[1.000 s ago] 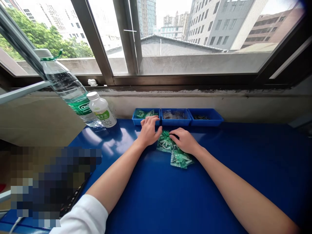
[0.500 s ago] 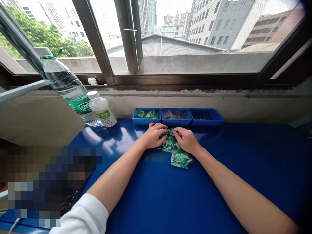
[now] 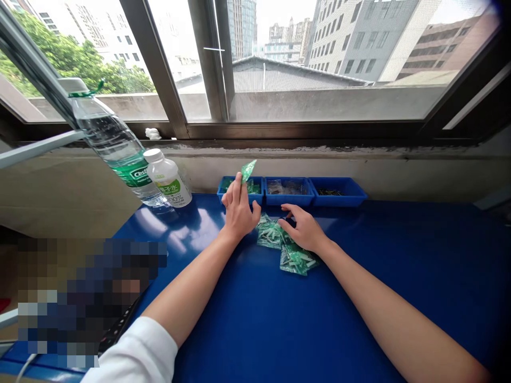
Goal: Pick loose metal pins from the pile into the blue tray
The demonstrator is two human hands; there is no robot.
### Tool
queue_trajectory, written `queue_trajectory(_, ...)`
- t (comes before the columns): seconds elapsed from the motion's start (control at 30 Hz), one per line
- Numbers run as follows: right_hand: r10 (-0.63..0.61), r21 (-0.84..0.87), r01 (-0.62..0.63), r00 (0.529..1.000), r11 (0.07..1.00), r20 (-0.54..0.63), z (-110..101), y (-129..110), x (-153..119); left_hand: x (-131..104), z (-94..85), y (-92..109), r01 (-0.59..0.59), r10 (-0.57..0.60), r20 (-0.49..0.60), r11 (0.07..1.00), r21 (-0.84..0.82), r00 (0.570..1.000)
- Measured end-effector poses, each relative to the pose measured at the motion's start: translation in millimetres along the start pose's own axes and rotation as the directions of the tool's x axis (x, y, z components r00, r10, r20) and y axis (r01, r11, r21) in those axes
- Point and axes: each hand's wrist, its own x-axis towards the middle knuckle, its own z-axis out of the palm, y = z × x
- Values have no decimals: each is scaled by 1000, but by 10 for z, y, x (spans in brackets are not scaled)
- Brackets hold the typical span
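Note:
My left hand (image 3: 239,213) is raised in front of the left blue bin, fingers stretched forward and thumb apart. A small green plastic packet (image 3: 248,171) stands up at its fingertips, apparently caught between two fingers. On the table lies a pile of similar clear-and-green packets (image 3: 270,234), with small pale pieces showing inside. My right hand (image 3: 302,227) rests at the right side of this pile, thumb and forefinger apart, nothing visible between them. Its palm hides some of the packets.
Three blue bins stand along the wall: a left bin (image 3: 241,200) with green packets, a middle bin (image 3: 289,200) with clear packets, a right bin (image 3: 351,198) with dark thin pieces. A large water bottle (image 3: 109,141) and white bottle (image 3: 167,178) stand at left.
My left hand has left the pile and moved up and left towards the left bin with a green packet. My right hand has stayed by the pile, its fingers now apart.

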Motion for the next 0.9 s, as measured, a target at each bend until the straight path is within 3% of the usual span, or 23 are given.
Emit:
queue_trajectory(0.13,-15,-19,16,999,1000,31,-4,4,2,19,5,-4,105,-104,-18,993,53,994)
queue_trajectory(0.33,2,-37,1,998,999,70,-8,-8,4,44,-15,14,134,-134,-3,987,86,991)
queue_trajectory(0.53,-12,-42,15,996,999,84,-25,-39,5,46,59,-16,110,-144,245,983,146,959)
queue_trajectory(0.9,-17,-60,24,994,998,109,-41,-55,17,34,74,-57,71,-109,233,984,166,966)
